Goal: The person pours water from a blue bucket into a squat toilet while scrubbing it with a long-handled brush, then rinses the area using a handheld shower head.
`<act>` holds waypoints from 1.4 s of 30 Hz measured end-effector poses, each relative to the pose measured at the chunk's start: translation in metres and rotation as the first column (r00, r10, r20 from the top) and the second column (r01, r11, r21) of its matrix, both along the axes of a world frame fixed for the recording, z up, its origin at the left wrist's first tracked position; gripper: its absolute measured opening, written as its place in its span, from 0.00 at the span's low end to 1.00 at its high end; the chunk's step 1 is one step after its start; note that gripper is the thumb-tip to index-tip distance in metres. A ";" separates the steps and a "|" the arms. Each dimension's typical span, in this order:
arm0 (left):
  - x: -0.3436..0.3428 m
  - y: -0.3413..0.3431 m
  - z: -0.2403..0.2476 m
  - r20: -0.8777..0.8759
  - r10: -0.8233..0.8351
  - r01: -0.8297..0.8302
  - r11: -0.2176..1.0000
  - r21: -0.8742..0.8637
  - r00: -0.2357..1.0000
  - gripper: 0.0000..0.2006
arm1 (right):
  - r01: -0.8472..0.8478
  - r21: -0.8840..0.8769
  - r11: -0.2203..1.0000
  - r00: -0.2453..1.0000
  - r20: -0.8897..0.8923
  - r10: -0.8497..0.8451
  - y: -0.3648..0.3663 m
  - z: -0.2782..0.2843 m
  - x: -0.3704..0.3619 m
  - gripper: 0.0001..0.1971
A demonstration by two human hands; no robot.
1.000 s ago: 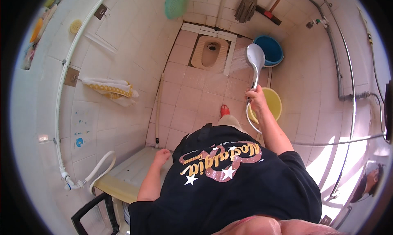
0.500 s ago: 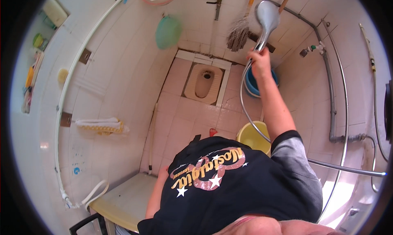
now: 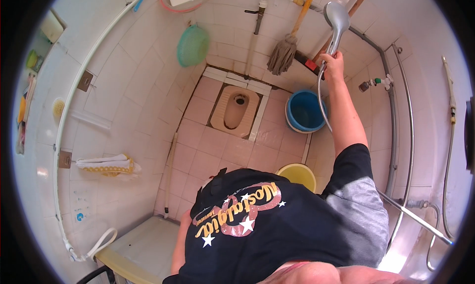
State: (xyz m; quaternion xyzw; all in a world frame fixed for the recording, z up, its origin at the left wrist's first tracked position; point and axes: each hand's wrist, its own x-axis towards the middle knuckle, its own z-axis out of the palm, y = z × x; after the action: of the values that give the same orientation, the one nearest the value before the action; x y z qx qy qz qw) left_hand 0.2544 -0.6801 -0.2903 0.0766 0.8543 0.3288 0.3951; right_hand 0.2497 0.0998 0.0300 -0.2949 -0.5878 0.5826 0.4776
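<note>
My right hand (image 3: 333, 66) is closed around the handle of a silver shower head (image 3: 337, 17), held up at arm's length in front of me to the right. From the handle's lower end a metal shower hose (image 3: 320, 95) hangs down and passes behind my forearm. On the left, part of my left forearm (image 3: 181, 242) shows beside my black T-shirt; the shirt hides the hand and its fingers. Below and left of my right hand a blue bucket (image 3: 303, 113) stands on the floor. Closer to me is a yellow bucket (image 3: 299, 175), partly covered by my shirt.
A squat toilet (image 3: 230, 116) is set in the pink tiled floor. A grey mop (image 3: 283, 56) and a wooden-handled broom (image 3: 309, 62) hang by the far wall. A green basin (image 3: 193, 46) hangs at left. Pipes and a tap (image 3: 377, 83) line the right wall. A pale tabletop (image 3: 148, 247) stands near left.
My right hand has moved the shower head a little to the right. The view has shifted, so more of the blue bucket shows beside my arm.
</note>
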 end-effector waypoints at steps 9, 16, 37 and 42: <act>-0.007 0.025 0.027 0.076 -0.065 0.075 0.989 -0.128 0.995 0.13 | -0.023 -0.077 0.997 0.999 0.021 0.024 -0.005 -0.023 -0.006 0.16; -0.049 0.049 0.026 0.106 -0.040 0.056 0.986 -0.154 0.994 0.13 | -0.007 -0.095 0.995 1.000 -0.003 0.006 -0.004 -0.022 0.003 0.16; -0.261 0.510 0.062 -0.048 -0.414 0.411 0.875 0.257 0.909 0.10 | 0.079 -0.252 0.964 0.984 -0.138 -0.117 0.067 -0.031 -0.024 0.16; -0.290 0.695 0.050 0.260 -0.219 0.077 0.882 0.465 0.940 0.08 | 0.038 -0.405 0.914 0.988 -0.124 -0.096 0.076 -0.061 -0.048 0.16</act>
State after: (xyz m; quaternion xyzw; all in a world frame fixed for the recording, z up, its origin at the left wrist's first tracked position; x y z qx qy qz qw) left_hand -0.0352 0.0147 -0.2407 0.1796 0.6757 0.4929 0.5180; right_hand 0.2021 0.1754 -0.0309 -0.3645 -0.4103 0.6933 0.4671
